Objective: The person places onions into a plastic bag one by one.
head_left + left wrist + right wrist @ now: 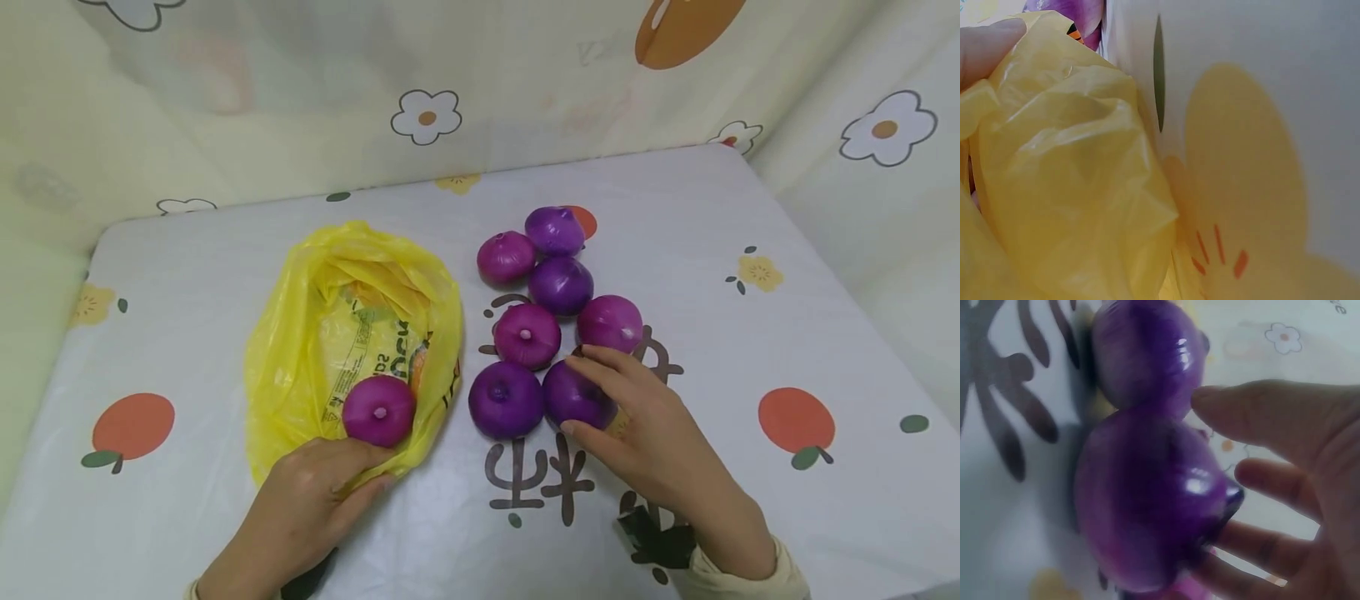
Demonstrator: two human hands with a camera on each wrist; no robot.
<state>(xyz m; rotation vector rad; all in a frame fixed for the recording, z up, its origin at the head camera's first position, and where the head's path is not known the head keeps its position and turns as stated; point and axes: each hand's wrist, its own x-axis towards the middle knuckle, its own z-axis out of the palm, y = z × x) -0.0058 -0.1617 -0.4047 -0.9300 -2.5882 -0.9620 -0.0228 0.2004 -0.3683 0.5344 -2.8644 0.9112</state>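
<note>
Head view, going rightward: the left hand pinches the rim of a yellow plastic bag near its six o'clock. Inside the bag, toward five o'clock, sits a magenta onion-shaped ball, just beside those fingers. At the bag's three o'clock, seven loose purple balls cluster on the patterned worktop. A dark ball lies at the cluster's seven o'clock, touching or nearly touching a second dark ball at five o'clock. From that second ball's four o'clock, the right hand reaches over it, thumb and fingers spread apart; whether they touch it, I cannot tell.
</note>
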